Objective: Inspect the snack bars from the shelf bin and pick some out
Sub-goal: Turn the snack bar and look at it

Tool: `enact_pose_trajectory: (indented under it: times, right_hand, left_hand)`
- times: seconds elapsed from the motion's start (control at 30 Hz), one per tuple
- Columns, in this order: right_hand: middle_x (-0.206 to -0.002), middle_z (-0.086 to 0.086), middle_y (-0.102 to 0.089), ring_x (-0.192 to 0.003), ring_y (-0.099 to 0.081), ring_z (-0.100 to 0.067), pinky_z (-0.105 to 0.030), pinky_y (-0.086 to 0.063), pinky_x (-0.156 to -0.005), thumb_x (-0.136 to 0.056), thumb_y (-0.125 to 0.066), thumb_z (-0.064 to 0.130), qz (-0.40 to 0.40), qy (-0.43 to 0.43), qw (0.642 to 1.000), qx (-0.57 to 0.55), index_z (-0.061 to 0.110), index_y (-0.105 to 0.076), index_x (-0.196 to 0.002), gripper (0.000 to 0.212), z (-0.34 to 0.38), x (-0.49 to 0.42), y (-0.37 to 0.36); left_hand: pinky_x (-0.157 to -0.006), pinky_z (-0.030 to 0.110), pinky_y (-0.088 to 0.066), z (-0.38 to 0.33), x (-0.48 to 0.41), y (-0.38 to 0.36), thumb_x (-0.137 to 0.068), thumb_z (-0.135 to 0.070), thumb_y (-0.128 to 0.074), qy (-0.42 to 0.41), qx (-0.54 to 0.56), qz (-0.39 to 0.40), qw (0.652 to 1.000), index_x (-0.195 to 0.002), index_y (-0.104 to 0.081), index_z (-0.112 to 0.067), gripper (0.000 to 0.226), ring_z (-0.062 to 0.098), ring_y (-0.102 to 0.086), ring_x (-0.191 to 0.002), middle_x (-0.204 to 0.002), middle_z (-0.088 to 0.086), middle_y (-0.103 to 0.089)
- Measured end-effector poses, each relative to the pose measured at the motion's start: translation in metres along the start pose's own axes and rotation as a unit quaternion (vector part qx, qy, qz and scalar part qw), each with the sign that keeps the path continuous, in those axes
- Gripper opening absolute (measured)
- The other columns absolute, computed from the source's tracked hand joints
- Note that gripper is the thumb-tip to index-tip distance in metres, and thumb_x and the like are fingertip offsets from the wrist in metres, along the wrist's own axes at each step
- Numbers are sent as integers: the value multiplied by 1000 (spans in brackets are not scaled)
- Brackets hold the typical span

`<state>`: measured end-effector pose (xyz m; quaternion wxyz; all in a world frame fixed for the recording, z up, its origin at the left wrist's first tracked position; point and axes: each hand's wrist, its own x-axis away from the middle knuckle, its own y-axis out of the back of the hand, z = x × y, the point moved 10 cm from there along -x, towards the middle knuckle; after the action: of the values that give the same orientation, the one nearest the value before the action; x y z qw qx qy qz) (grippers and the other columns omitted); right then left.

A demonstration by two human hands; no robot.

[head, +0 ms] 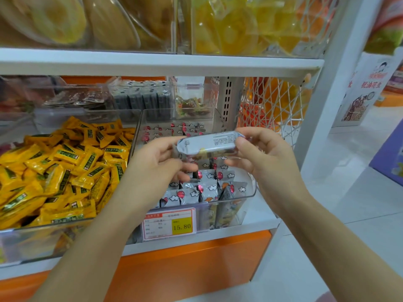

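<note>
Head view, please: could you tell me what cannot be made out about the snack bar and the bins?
All in the head view:
Snack bar: wrapper print too small and blurred to read; its ends covered by the left hand and right hand.
Price tag: only 15.80 legible, the rest blurred.
Clear bin: the hands hide some packets inside.
Yellow packets: pile cut off at the left edge.

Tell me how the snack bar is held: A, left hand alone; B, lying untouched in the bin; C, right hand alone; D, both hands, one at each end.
D: the left hand and the right hand each grip one end of the snack bar, held level above the clear bin.
</note>
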<state>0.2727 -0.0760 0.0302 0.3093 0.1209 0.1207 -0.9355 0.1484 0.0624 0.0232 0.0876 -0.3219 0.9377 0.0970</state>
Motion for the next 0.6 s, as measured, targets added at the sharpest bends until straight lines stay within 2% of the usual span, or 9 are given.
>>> enact_pose_trajectory:
  times: [0.07,0.13,0.2,0.27,0.37,0.43,0.53,0.6]
  right_hand:
    - [-93,-10,-65,-84,-69,-21,-25,-57,-69,-88,-56,-4,9,1,1000,5,6,-60,-95,13,-1,0,-2]
    - [-96,-7,-65,-87,-69,-19,-25,-57,-70,-87,-55,-9,21,5,999,25,9,-57,-89,19,-1,0,-5]
    - [-98,-2,-65,-90,-68,-17,-25,-56,-72,-85,-55,-11,33,8,999,39,13,-57,-87,25,-1,1,-7]
    - [-96,2,-66,-92,-67,-16,-26,-56,-74,-84,-58,-7,37,9,998,59,16,-61,-91,25,-2,2,-8]
    - [-97,-4,-68,-92,-66,-19,-28,-57,-75,-84,-65,6,24,15,996,83,21,-68,-89,16,1,2,-5]
    - [-92,-5,-69,-86,-67,-16,-24,-57,-70,-83,-67,9,14,22,996,86,21,-69,-84,12,4,3,-3]
    - [-76,8,-68,-73,-65,-5,-14,-50,-61,-82,-67,12,-2,33,994,103,20,-67,-75,11,8,4,0]
    - [-71,9,-66,-69,-62,-4,-15,-48,-60,-82,-67,14,-17,44,991,123,19,-65,-70,13,10,3,2]
  left_hand:
    - [-68,29,-55,6,0,0,-86,7,-50,31,31,4,999,-110,-61,-27,43,17,-70,-81,-94,-1,-72]
    - [-73,32,-56,7,1,3,-89,-8,-56,30,25,-4,999,-115,-61,-28,33,16,-69,-79,-98,-3,-70]
    - [-66,21,-55,1,3,8,-90,-18,-57,-1,-32,-23,999,-115,-60,-32,29,10,-68,-70,-106,-7,-67]
    - [-59,13,-51,-3,4,9,-89,-19,-57,-19,-60,-29,998,-114,-59,-34,29,8,-68,-67,-109,-9,-65]
    - [-59,13,-52,-8,5,8,-87,-18,-60,-34,-69,-24,997,-110,-61,-34,28,7,-68,-65,-107,-10,-65]
    - [-59,12,-51,-11,6,5,-86,-15,-62,-44,-65,-17,997,-106,-62,-33,27,6,-68,-65,-103,-10,-65]
    - [-59,13,-52,-15,7,1,-83,-10,-64,-57,-57,0,997,-99,-62,-33,28,7,-69,-68,-92,-11,-69]
    - [-60,16,-54,-14,7,-3,-81,-10,-66,-59,-65,11,996,-95,-62,-32,26,7,-69,-69,-88,-11,-70]
